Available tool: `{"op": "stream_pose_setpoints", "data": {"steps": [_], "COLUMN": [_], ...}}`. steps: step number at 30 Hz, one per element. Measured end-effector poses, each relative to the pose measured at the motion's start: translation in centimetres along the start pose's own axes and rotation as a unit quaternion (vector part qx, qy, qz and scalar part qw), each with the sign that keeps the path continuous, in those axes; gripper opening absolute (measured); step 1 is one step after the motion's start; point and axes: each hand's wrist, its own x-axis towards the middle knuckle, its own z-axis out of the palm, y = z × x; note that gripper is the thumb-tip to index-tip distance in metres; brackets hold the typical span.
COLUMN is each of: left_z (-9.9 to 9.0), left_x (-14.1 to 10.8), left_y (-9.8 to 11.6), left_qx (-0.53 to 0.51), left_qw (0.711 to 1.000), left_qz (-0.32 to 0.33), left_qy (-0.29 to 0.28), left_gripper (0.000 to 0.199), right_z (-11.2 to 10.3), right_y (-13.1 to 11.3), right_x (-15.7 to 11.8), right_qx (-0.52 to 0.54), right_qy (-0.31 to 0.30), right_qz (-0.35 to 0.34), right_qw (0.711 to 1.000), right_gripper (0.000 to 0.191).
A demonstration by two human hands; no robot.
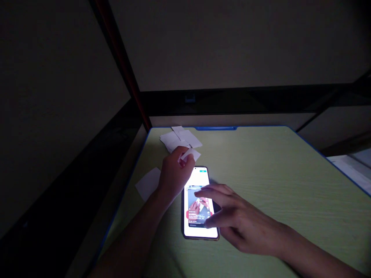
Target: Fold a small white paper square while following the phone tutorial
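A lit smartphone (199, 181) lies flat on the pale green table (275, 181), its screen showing a video of hands with paper. My right hand (232, 216) hovers over the phone's lower half, fingers spread, fingertips at the screen. My left hand (175, 172) rests just left of the phone's top and pinches a small folded white paper piece (188, 153) between thumb and fingers.
Several white paper squares (179, 139) lie in a loose pile at the table's far left corner. One more paper square (148, 183) sits near the left edge. The table has a blue rim (216, 128); a dark bed frame and walls surround it. The room is dim.
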Motion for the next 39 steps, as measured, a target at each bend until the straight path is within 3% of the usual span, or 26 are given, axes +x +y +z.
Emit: {"op": "stream_pose_setpoints", "data": {"steps": [21, 29, 39], "left_z": [0.1, 0.0, -0.1], "left_x": [-0.3, -0.3, -0.3], "left_y": [-0.1, 0.0, 0.3], "left_qx": [0.028, 0.027, 0.019], "left_qw": [0.999, 0.999, 1.0], "left_qz": [0.011, 0.016, 0.013], "left_qy": [-0.014, -0.022, -0.019], "left_gripper": [0.012, 0.013, 0.013], "right_z": [0.2, 0.2, 0.5], "right_y": [-0.2, 0.9, 1.2], "right_x": [0.1, -0.2, -0.2], "right_qx": [0.037, 0.025, 0.02], "right_qy": [0.028, 0.082, 0.069], "right_qz": [0.0, 0.03, 0.042], "right_qw": [0.999, 0.996, 0.997], "right_gripper": [0.048, 0.042, 0.046]}}
